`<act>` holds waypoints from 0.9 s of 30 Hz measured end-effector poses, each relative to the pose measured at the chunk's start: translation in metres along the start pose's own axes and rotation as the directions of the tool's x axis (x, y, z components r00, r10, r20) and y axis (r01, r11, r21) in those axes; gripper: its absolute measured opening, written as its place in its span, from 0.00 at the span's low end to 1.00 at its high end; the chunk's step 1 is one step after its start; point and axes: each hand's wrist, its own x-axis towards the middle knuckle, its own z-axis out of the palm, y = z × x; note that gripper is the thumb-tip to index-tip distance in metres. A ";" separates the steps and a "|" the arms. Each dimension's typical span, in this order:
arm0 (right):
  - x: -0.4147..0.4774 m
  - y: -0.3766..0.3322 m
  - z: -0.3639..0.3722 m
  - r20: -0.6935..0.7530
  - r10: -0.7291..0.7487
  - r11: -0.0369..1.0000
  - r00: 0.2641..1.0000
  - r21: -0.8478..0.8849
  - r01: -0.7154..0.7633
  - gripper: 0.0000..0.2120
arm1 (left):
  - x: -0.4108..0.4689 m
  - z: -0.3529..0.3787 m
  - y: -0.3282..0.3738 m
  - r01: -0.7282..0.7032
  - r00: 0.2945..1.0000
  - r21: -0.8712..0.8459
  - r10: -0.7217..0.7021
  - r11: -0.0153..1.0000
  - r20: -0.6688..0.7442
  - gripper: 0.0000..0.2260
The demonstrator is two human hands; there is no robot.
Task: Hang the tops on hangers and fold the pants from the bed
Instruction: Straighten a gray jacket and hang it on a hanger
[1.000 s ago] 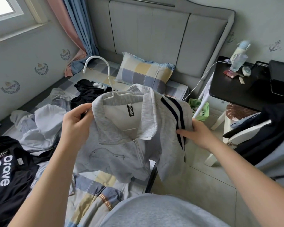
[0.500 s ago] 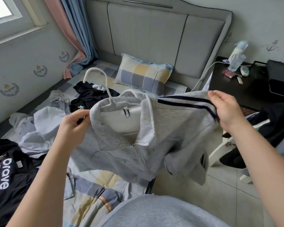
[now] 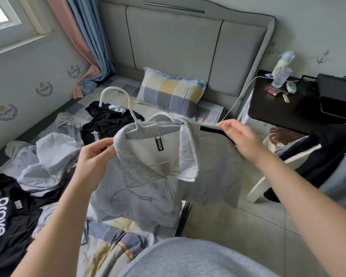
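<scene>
A grey zip-collar top [image 3: 148, 188] hangs in the air over the bed's edge with a white wire hanger [image 3: 116, 100] inside its neck, hook pointing up and left. My left hand [image 3: 94, 154] pinches the top's left shoulder by the collar. My right hand [image 3: 240, 136] rests on the right shoulder along the dark stripe, its fingers bent over the fabric. More clothes lie on the bed [image 3: 116, 244]: a black garment [image 3: 106, 122], pale blue-white ones [image 3: 46, 160] and a black top with white lettering [image 3: 4, 222].
A checked pillow [image 3: 172, 92] leans on the grey headboard [image 3: 180, 43]. At right stands a black bedside table [image 3: 284, 108] with bottles and small items, and a white chair [image 3: 268, 182] draped with dark clothes. Tiled floor [image 3: 238, 222] lies beside the bed.
My right hand has moved from the sleeve up to the right shoulder, and the shoulder has settled along the hanger. The sleeve now hangs down. My left hand has kept its grip.
</scene>
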 end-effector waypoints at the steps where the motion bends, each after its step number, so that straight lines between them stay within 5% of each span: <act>1: -0.006 0.003 0.005 0.024 -0.002 1.000 1.000 -0.001 0.002 0.10 | 0.000 0.000 0.000 0.002 1.000 0.001 -0.002 1.000 -0.011 0.11; 4: -0.015 0.009 0.012 0.021 -0.042 0.999 0.999 -0.002 0.042 0.10 | -0.001 -0.001 0.000 0.004 1.000 0.008 -0.003 1.000 -0.023 0.11; 11: -0.016 -0.008 0.009 0.020 -0.255 0.919 0.967 -0.306 0.248 0.07 | -0.003 0.022 0.005 -0.028 0.999 0.127 0.022 0.992 0.048 0.07; 20: -0.081 0.022 -0.016 0.083 -0.066 0.964 0.994 -0.252 0.085 0.04 | 0.000 0.074 -0.004 -0.220 0.956 0.371 0.123 0.902 0.267 0.13; 27: -0.158 0.057 -0.061 -0.114 0.099 0.966 0.989 -0.228 -0.123 0.05 | -0.001 0.168 -0.006 -0.287 0.857 0.377 0.060 0.881 0.512 0.09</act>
